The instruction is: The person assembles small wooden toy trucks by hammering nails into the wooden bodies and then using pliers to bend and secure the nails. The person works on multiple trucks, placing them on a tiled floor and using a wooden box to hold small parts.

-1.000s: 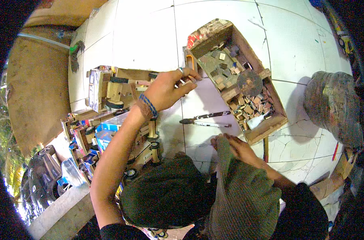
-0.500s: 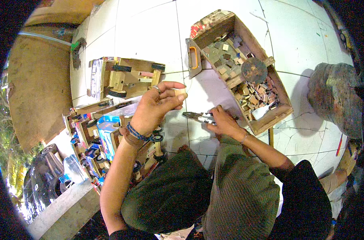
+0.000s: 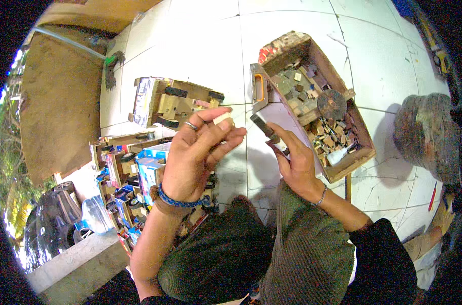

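Olive ribbed trousers (image 3: 307, 239) are covering your legs on the near side of the wooden box (image 3: 354, 163). Your right hand (image 3: 301, 168), just left of the box's near end, is clamping around dark pliers (image 3: 264, 125). Your left hand (image 3: 190, 155), farther left of the box, is pinching a small pale block (image 3: 222, 118) between thumb and forefinger; you are holding that block left of the box, near the pliers but apart from them. Well left of the box, toy vehicles (image 3: 152, 168) are lying crowded together. Small wood offcuts (image 3: 330, 137) are filling the box's near end, and a dark rounded stump (image 3: 426, 132) is standing right of the box. A dark round disc (image 3: 332, 105) is resting at the box's middle. Left of the box, beyond your left hand, a wooden toy truck (image 3: 168, 105) is lying with its wheels showing. A grey tool with an orange grip (image 3: 259, 105) is lying along the box's left side.
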The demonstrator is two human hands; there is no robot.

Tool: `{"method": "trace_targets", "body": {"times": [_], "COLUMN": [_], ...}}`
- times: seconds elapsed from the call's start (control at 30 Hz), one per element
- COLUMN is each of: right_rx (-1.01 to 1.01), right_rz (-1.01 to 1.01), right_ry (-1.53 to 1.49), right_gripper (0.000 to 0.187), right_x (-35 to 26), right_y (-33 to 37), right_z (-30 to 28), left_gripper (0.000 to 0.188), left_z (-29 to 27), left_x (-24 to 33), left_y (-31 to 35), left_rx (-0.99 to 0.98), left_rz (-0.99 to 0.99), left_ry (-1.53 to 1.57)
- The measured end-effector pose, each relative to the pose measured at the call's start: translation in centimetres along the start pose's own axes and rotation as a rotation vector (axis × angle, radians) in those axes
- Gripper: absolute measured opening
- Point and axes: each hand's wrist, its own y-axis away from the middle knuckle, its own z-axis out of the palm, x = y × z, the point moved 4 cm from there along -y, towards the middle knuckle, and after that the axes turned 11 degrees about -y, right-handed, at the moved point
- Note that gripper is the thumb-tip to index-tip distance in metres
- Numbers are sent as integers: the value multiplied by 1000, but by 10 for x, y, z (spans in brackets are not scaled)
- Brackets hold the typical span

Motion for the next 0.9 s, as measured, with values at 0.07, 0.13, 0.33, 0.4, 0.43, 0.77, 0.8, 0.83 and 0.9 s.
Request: {"method": "trace_targets", "body": {"times": [0.07,0.13,0.33,0.4,0.43,0.77,0.8,0.83,0.9], "right_rx": [31,42,84,98,106,110,105,103,97], "right_rz": [-89,-187,-201,-232,-242,-269,-268,-263,-264], "right_ry": [14,66,118,166,178,190,192,193,195], "right_gripper": [70,71,80,82,82,83,82,82,81], "right_x": [-6,-11,-10,-12,-13,-10,-9,-8,-7], "right_y": [-7,-11,-15,-14,-13,-11,-11,-11,-10], "right_z": [4,6,8,7,7,9,10,10,10], "left_gripper": [31,33,35,35,34,35,35,35,35], "left_z": [2,6,7,9,9,9,9,9,8], "left_x": [1,0,-3,-4,-5,-7,-7,-7,-8], "left_y": [5,9,17,19,19,20,21,21,19], "left_rx": [-43,-94,-103,-133,-130,-129,-125,-124,-121], "left_rz": [-40,-44,-35,-40,-34,-31,-36,-32,-39], "left_ry": [36,61,93,121,99,106,102,96,105]}}
